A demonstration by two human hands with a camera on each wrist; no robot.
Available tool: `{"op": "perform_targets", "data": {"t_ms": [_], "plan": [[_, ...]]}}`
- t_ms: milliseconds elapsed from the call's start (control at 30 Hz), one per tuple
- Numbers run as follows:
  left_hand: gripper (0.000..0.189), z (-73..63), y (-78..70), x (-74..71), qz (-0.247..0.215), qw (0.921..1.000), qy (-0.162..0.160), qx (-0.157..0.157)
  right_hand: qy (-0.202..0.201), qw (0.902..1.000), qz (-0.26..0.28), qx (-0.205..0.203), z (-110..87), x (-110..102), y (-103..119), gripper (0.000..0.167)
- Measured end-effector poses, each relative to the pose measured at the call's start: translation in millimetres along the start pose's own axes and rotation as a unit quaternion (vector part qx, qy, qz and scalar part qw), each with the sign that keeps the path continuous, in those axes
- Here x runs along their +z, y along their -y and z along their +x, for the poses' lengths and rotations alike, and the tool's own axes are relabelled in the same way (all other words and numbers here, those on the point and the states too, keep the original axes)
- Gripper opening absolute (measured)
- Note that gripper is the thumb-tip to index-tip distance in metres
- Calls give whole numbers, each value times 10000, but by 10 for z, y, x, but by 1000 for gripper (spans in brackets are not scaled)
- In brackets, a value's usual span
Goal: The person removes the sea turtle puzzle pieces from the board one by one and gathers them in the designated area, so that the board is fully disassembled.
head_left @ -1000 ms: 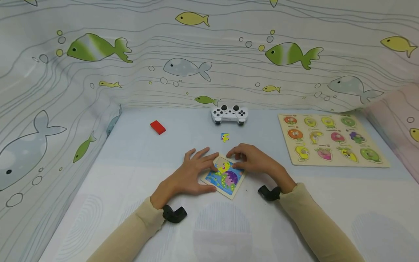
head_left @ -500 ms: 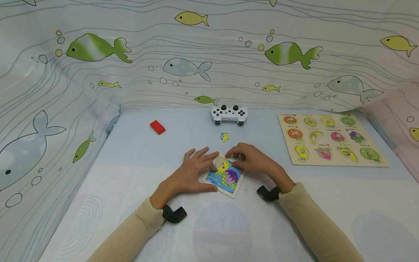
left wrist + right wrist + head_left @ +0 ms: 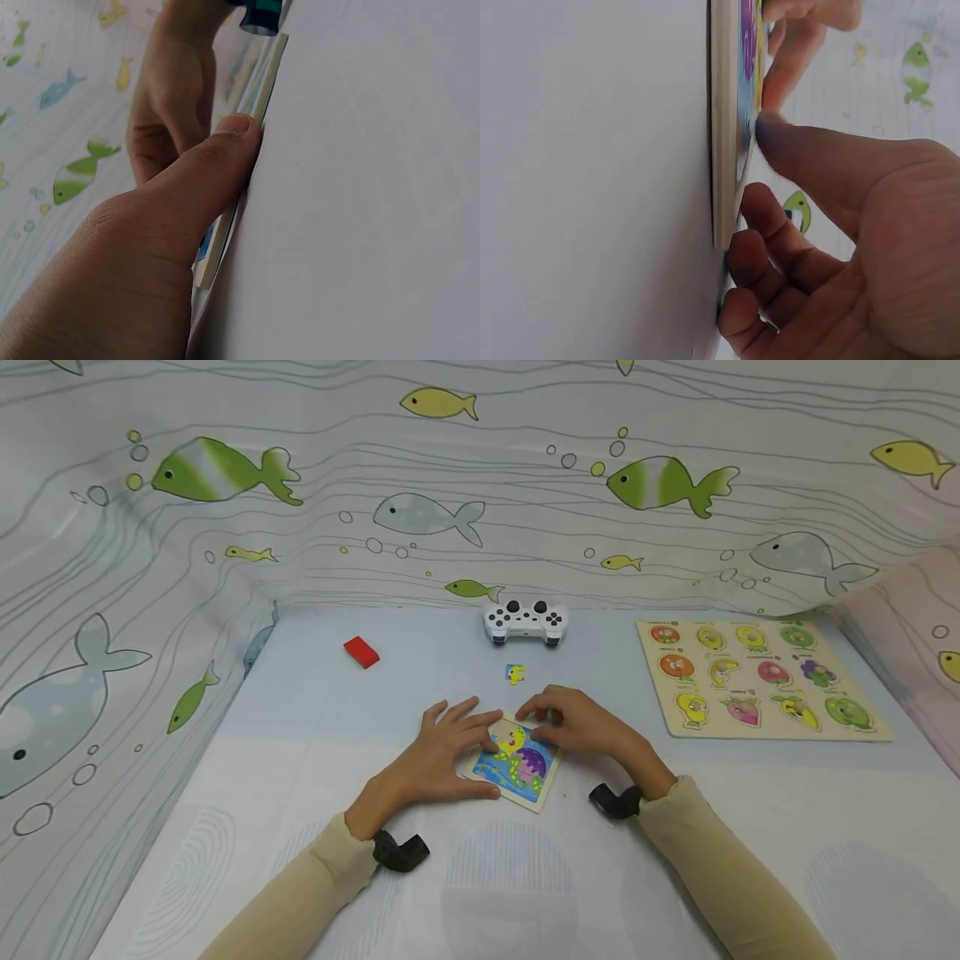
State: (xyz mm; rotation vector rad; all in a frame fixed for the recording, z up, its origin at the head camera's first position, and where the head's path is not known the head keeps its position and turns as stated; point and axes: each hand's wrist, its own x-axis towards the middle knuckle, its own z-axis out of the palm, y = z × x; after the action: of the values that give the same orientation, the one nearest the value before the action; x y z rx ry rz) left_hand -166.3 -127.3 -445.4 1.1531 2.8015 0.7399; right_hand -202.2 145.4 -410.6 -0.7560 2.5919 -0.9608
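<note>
A small wooden jigsaw puzzle (image 3: 517, 768) with a yellow and purple turtle picture lies on the table between both hands, turned at an angle. Bare pale wood shows at its far corner. My left hand (image 3: 442, 760) holds it, thumb along the near left edge, index fingertip on the picture, other fingers spread. In the left wrist view the thumb (image 3: 214, 161) presses against the board's edge. At the far right side my right hand (image 3: 573, 720) grips the board, its thumb (image 3: 802, 146) on the picture and its fingers curled by the edge. A loose yellow and blue puzzle piece (image 3: 515, 674) lies beyond.
Behind the loose piece stands a white game controller (image 3: 526, 623). A red block (image 3: 362, 652) lies at the back left. To the right is a wooden fruit puzzle board (image 3: 720, 727). A fish-patterned cloth (image 3: 525, 527) rises behind the table.
The jigsaw puzzle has turned slightly, its near corner shifting a little right and away. My right hand has moved slightly left and away; the left thumb has slid a little right.
</note>
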Motion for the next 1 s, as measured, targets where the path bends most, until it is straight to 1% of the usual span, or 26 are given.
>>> {"op": "perform_targets", "data": {"t_ms": [100,200,267,333,467,633,767,933,1000], "plan": [[47,-2,1,-4,-4,10000,20,-10,-294,9987,126,385,89,-45,-50,31],[46,-6,0,-6,3,10000,17,0,-688,9941,235,810,220,-96,-91,33],[46,-12,-2,-12,1,10000,-10,5,-877,9914,232,945,324,-126,-108,35],[46,-16,-1,-17,9,10000,-38,15,-966,9898,180,1035,423,-154,-105,37],[46,-15,-2,-12,13,9999,-63,79,-918,9890,-128,1154,589,-183,-104,40],[47,-6,-14,10,1,9999,-45,137,-792,9889,-460,1166,719,-182,-111,35],[47,-7,-26,10,28,9998,-46,169,-846,9881,-500,1180,783,-174,-107,32],[47,-12,-21,0,126,9997,-89,162,-853,9878,-498,1208,828,-175,-92,33],[47,-16,-20,-9,103,9998,-94,146,-835,9890,-432,1145,829,-186,-92,35]]}}
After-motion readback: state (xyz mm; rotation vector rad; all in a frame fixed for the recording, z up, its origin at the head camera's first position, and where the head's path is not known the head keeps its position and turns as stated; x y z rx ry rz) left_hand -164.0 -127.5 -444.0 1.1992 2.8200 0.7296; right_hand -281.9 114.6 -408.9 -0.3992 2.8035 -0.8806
